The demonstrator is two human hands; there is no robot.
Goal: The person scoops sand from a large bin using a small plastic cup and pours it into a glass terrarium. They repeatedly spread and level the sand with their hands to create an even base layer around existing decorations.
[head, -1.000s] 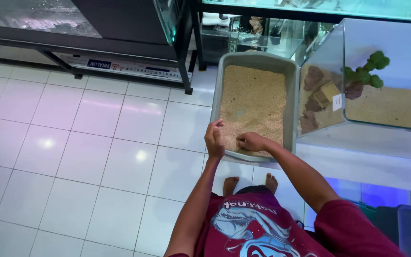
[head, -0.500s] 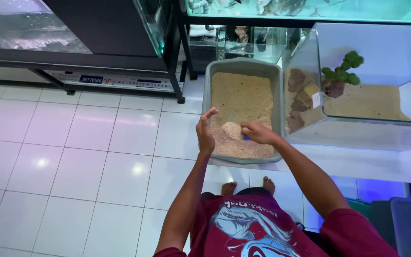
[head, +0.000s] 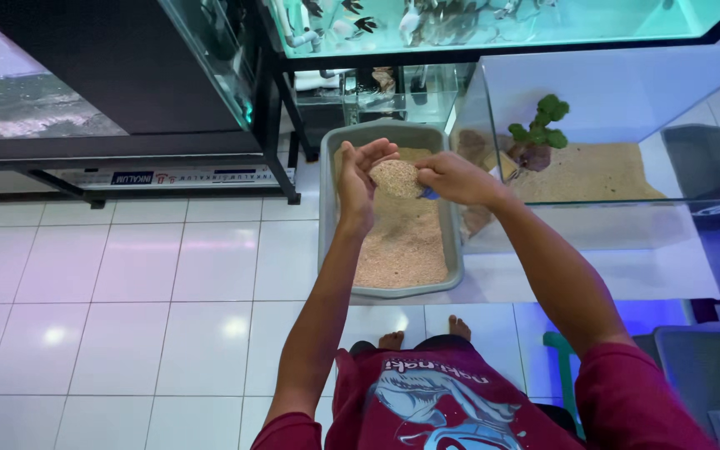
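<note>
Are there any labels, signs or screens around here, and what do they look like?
Long white label strip: under the black stand at left, with a dark blue patch and small coloured marks.
Printed graphic: on the person's maroon shirt, pale blue and white.
No screens in view.

Grainy matt tan sand (head: 399, 242) fills the smooth grey rectangular plastic tray (head: 327, 221). Glossy white ceramic floor tiles (head: 127, 275) reflect light. Clear glass tank (head: 627, 83), smooth and shiny; red cloth shirt (head: 427, 408), matt.

Open air above grey tray (head: 327, 208), glass tank wall (head: 470, 125) close right, stand leg (head: 272, 125) left, bare tiles (head: 127, 317) near left.
</note>
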